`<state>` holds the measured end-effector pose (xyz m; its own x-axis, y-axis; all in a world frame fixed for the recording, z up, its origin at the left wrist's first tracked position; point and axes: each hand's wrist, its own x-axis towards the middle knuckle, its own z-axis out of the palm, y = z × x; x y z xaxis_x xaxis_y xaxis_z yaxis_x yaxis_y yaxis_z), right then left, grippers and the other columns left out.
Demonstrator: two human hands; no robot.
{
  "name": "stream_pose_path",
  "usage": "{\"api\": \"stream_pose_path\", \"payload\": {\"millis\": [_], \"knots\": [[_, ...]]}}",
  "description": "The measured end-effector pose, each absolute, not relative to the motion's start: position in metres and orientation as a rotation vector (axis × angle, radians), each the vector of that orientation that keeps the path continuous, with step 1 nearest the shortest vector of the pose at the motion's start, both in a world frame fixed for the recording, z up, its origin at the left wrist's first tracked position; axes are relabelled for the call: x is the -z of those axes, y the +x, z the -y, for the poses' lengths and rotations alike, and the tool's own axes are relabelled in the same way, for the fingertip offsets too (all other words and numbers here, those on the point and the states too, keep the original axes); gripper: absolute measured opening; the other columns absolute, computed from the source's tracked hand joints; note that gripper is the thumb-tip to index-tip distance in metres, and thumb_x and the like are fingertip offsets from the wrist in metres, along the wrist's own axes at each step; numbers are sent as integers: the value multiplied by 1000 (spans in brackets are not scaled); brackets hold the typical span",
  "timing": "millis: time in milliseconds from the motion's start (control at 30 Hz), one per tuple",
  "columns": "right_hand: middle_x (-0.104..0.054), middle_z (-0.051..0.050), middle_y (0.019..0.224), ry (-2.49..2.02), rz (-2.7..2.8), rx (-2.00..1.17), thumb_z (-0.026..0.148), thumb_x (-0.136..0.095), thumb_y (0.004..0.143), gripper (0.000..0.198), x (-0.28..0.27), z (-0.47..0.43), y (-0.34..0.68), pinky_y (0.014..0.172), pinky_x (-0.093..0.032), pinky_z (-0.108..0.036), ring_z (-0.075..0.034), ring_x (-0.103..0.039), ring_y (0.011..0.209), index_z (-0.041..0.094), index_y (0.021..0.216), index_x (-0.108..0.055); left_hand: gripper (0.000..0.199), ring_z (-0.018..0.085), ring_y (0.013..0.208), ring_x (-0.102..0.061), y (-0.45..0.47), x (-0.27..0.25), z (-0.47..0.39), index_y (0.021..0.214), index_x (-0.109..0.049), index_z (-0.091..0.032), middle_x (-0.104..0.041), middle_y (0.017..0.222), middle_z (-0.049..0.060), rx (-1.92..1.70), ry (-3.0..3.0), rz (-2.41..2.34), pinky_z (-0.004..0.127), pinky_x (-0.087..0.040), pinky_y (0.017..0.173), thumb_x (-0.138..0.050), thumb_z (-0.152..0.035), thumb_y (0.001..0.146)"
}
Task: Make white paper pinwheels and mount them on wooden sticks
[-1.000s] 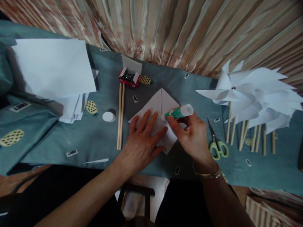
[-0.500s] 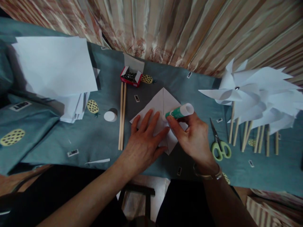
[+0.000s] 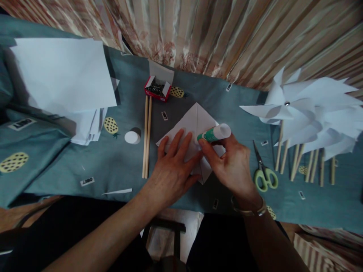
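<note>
A square of white paper [image 3: 186,122] with crease lines lies cornerwise before me on the cloth. My left hand [image 3: 174,168] rests flat on its left half, fingers spread, holding nothing. Between the thumb and fingers of my right hand [image 3: 234,162] is a green and white glue stick [image 3: 211,134], tilted, its tip down at the middle of the paper. My fingers partly hide the tip. The white glue cap [image 3: 132,137] stands left of two wooden sticks [image 3: 147,139], which lie side by side left of the paper.
Behind the sticks sits an open red box [image 3: 157,90] of small metal pins. A paper stack [image 3: 65,75] lies at the left. Green-handled scissors [image 3: 263,173] and several paper pinwheels [image 3: 306,113] on sticks lie at the right. A paper sliver [image 3: 117,191] is near the front edge.
The view has shifted slightly. The glue stick's tip stays around the middle of the paper, with barely any movement, and my left hand keeps its place.
</note>
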<state>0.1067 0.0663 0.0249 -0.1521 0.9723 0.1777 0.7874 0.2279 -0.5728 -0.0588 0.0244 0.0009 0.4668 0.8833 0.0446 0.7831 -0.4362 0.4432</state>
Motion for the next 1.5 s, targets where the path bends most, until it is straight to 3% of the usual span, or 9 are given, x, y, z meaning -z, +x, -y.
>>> {"api": "stream_pose_path", "payload": {"millis": [967, 1500], "knots": [[-74, -7, 86, -1573, 2086, -462, 44, -59, 91, 26, -25, -63, 107, 67, -54, -33, -22, -70, 74, 19, 98, -64, 59, 42, 150, -20, -59, 0, -24, 138, -52, -25, -30, 160, 17, -402, 2347, -1400, 66, -19, 117, -71, -41, 84], [-73, -6, 85, -1573, 2098, -523, 41, -60, 90, 24, -27, -62, 111, 62, -52, -32, -22, -70, 73, 20, 102, -63, 58, 42, 150, -20, -59, 0, -25, 137, -53, -27, -31, 160, 17, -392, 2330, -1403, 67, -20, 116, -71, -42, 84]]}}
